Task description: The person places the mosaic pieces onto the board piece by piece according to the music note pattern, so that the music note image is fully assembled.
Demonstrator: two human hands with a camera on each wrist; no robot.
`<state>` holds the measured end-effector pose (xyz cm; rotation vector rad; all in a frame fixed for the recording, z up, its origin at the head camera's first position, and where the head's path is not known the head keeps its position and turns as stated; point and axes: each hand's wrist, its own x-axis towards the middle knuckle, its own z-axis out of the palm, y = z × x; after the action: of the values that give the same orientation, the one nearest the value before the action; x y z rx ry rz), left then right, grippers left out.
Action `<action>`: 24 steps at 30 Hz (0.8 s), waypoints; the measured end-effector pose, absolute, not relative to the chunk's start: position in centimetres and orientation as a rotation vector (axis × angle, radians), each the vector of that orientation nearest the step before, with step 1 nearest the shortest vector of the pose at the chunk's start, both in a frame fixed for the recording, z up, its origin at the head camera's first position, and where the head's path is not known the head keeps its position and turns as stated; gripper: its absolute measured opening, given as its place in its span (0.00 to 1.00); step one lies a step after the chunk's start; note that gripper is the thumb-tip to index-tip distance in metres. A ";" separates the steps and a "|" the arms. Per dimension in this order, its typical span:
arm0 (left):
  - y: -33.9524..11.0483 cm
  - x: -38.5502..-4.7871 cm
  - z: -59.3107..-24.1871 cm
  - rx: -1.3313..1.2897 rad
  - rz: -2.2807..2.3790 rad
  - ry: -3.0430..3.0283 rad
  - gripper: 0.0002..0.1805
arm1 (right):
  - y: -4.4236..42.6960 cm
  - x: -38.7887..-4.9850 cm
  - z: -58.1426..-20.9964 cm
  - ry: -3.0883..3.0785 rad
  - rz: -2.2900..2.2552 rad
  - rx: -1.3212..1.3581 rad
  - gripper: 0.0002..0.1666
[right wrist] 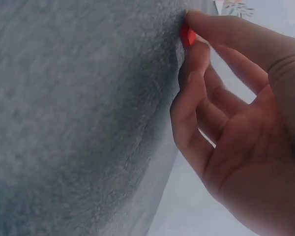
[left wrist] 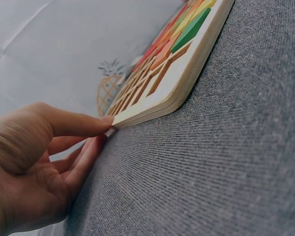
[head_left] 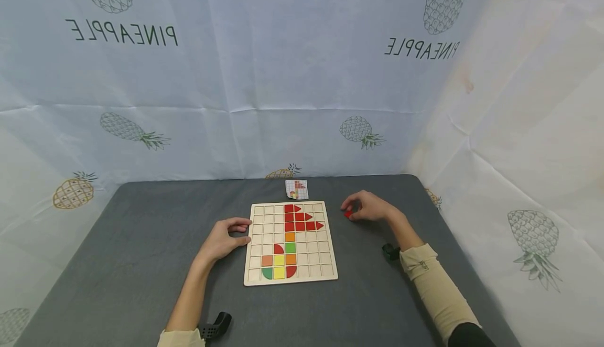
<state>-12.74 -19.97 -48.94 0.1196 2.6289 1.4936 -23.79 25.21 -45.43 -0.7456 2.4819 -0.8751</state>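
Observation:
A light wooden grid board (head_left: 311, 263) lies on the table, carrying red, orange, yellow and green pieces in squares, triangles and quarter rounds. At its left edge is my left hand (head_left: 222, 239), with thumb and fingertips touching the rim; the left wrist view shows the thumb (left wrist: 83, 124) at the edge near a corner. To the right of the board, my right hand (head_left: 370, 206) pinches a small red piece (right wrist: 188, 37) between thumb and fingertips, low over the table. The fingers cover part of that piece, so its exact shape cannot be told.
Behind the board lies a small printed pattern card (head_left: 296, 190) with a curled corner. The dark grey table (head_left: 155, 242) ends at a hanging cloth (head_left: 283, 74) printed with pineapples. A black wrist device (head_left: 216, 327) sits by the left forearm.

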 end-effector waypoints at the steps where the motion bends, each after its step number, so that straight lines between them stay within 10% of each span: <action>1: -20.0 -12.8 -48.9 0.120 1.492 2.629 0.25 | 25.3 -23.8 -45.5 2.495 -0.866 -0.743 0.17; 24: -19.8 -12.8 -48.8 0.104 1.488 2.627 0.25 | 27.2 -23.7 -46.0 2.453 -0.882 -0.821 0.16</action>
<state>-12.75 -19.77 -48.78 0.1036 2.6272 1.4882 -23.73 27.19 -45.95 -0.8209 2.4526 -0.8823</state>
